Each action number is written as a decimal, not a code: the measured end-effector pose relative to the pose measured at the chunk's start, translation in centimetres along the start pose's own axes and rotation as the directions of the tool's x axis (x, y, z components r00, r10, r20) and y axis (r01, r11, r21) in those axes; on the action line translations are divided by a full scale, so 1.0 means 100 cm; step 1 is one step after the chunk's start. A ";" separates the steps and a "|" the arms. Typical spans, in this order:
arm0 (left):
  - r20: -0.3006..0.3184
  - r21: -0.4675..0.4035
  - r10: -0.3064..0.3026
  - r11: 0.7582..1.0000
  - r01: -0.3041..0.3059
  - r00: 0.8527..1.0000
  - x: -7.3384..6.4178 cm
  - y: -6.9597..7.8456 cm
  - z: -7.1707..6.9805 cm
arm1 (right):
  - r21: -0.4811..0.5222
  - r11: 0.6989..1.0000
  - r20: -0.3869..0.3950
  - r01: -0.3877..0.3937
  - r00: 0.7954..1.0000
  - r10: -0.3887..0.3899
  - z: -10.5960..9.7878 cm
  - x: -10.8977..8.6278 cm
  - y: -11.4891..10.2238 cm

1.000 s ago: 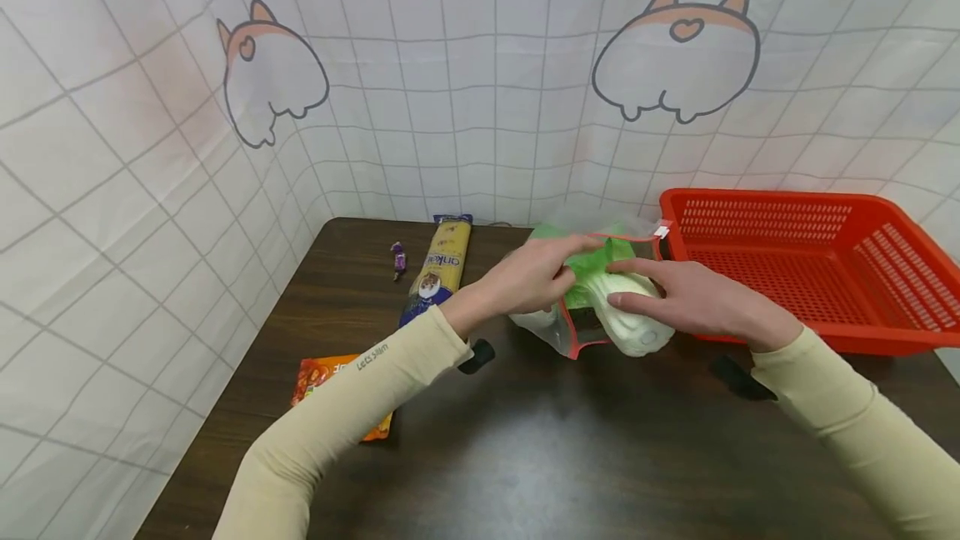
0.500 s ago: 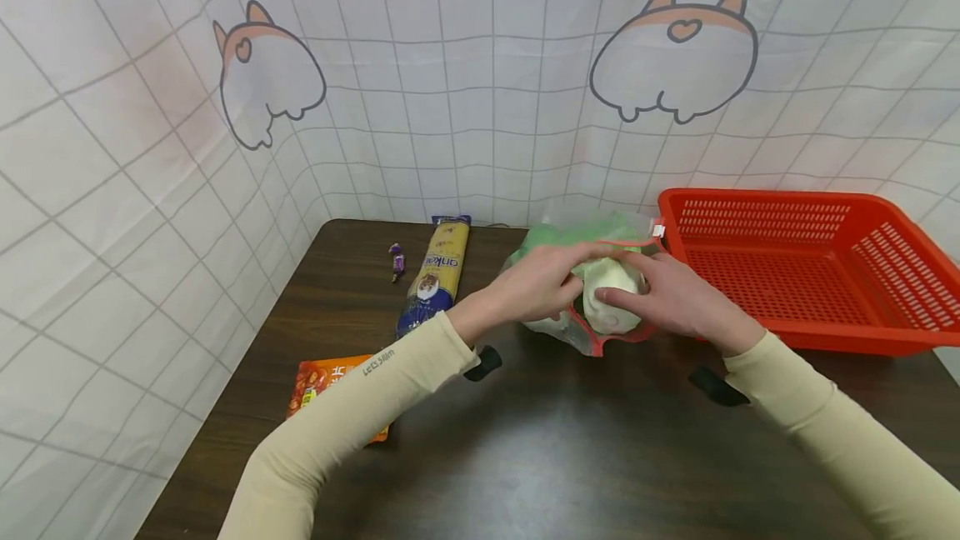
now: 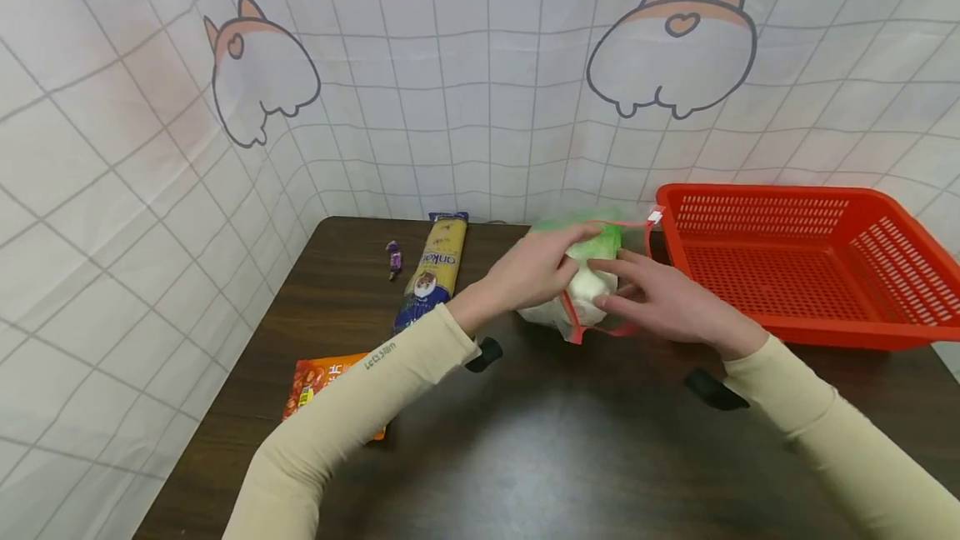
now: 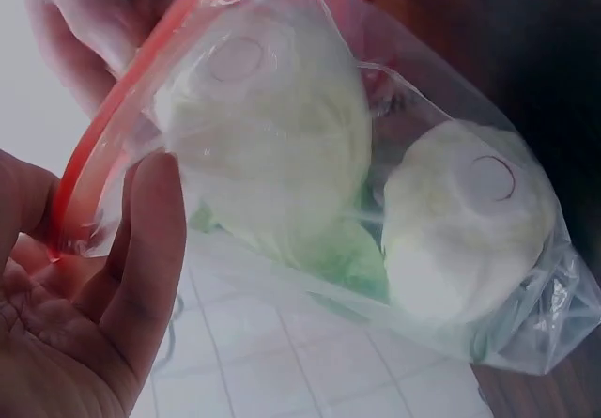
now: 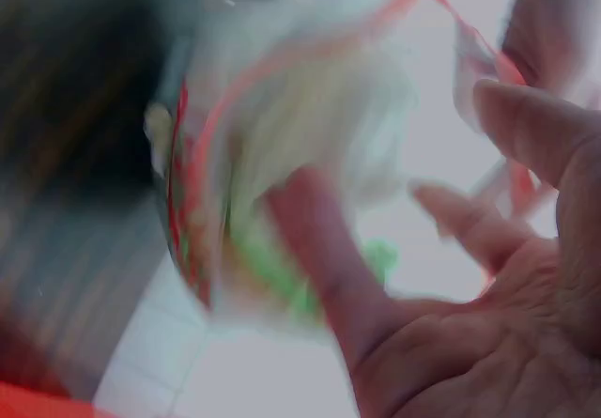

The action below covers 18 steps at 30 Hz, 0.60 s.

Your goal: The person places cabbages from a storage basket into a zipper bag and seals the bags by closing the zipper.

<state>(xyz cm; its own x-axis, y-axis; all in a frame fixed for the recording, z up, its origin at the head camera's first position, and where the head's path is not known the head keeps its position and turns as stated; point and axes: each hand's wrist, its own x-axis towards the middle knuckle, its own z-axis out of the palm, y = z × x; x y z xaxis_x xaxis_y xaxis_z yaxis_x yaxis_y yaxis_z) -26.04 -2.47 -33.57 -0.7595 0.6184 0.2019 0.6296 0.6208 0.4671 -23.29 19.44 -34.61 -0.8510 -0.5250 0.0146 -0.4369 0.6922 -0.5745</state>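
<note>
A clear zip bag (image 3: 545, 317) with a red rim lies mouth toward me on the dark table. My left hand (image 3: 534, 269) pinches its red-edged opening between thumb and fingers. Inside the mouth is a Chinese cabbage (image 3: 590, 283), pale at the base with green leaves. The left wrist view shows this cabbage (image 4: 282, 127) through the plastic, beside a second cabbage (image 4: 465, 225) deeper in the bag. My right hand (image 3: 667, 300) is at the opening with fingers spread, fingertips against the first cabbage. The right wrist view is blurred.
A red plastic basket (image 3: 795, 329) stands right of the bag. To the left lie a long yellow and blue pasta pack (image 3: 435, 269), a small purple-wrapped candy (image 3: 394, 259) and an orange packet (image 3: 318, 377), partly behind my left sleeve. A patterned white cloth hangs behind.
The cabbage has gone from sticking out of the bag's mouth to lying inside it. My right hand has moved left and inward with it, while my left hand stays at the rim.
</note>
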 end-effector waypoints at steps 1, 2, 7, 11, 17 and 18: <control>-0.018 -0.014 -0.013 1.000 0.012 1.000 0.000 -0.002 -0.002 | 0.020 1.000 -0.017 0.012 1.000 -0.012 -0.006 -0.002 0.002; -0.035 -0.033 -0.025 0.999 0.024 0.999 -0.001 -0.004 -0.004 | 0.062 0.998 -0.042 0.016 0.999 -0.013 -0.012 -0.004 0.005; -0.066 -0.108 -0.029 0.994 0.021 0.997 -0.002 -0.009 -0.009 | 0.357 0.933 -0.198 -0.043 0.973 0.121 -0.033 -0.007 0.025; -0.046 -0.094 0.005 0.996 -0.009 0.999 -0.003 -0.009 -0.007 | 0.456 0.888 -0.209 -0.057 0.963 0.170 -0.035 -0.001 0.039; -0.010 -0.036 0.079 0.996 -0.079 0.997 -0.004 -0.007 -0.003 | 0.445 0.889 -0.147 -0.112 0.970 0.195 -0.031 0.007 0.044; -0.007 -0.025 0.089 0.996 -0.089 0.996 -0.004 -0.006 -0.003 | 0.437 0.891 -0.141 -0.120 0.970 0.200 -0.031 0.007 0.043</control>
<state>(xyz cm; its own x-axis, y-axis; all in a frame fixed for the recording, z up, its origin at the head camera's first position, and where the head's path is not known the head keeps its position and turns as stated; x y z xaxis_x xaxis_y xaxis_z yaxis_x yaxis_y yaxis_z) -26.18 -3.30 -33.67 -0.7016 0.6678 0.2486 0.6904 0.5508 0.4690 -26.64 23.55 -34.56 -0.9537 -0.3004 0.0150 -0.1597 0.4636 -0.8716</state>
